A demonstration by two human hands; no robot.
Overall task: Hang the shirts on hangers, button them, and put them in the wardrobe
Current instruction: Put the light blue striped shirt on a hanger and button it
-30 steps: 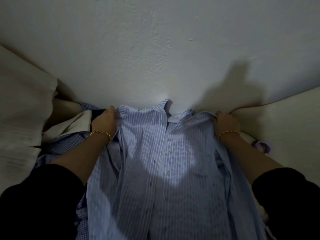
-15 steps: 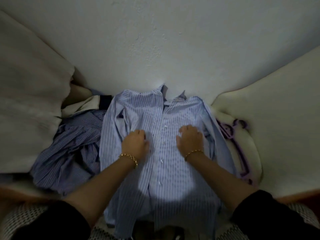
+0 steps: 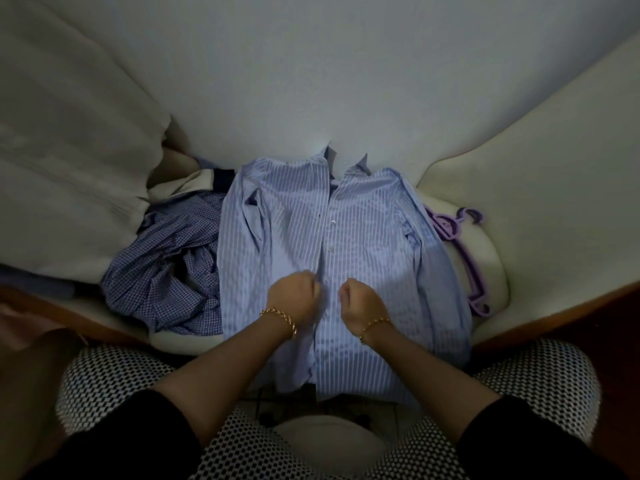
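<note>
Right now we are on the buttoning step. The pale blue striped cotton shirt [image 3: 277, 237] lies flat, front up, on the cream upholstered seat [image 3: 493, 268], with its collar toward the white wall. Our left hand [image 3: 294, 297] and right hand [image 3: 363, 303] sit close together about halfway down the front opening, one on each side of it. Both have their fingers curled in tight, and as far as we can tell each pinches its own edge of the front. The small white buttons [image 3: 333, 222] above our hands look fastened. Below our wrists the two fronts part slightly toward the hem, so we judge about half the row is left.

We cannot tell whether a hanger is already inside the shoulders. The purple plastic hangers [image 3: 464, 251] lie just beside the shirt on the right, partly under its sleeve. A crumpled blue checked shirt [image 3: 166, 268] waits on the left, touching the striped one.

Next we need to line up the button between our hands with its hole and push it through, keeping both edges flat so the stripes stay matched.
</note>
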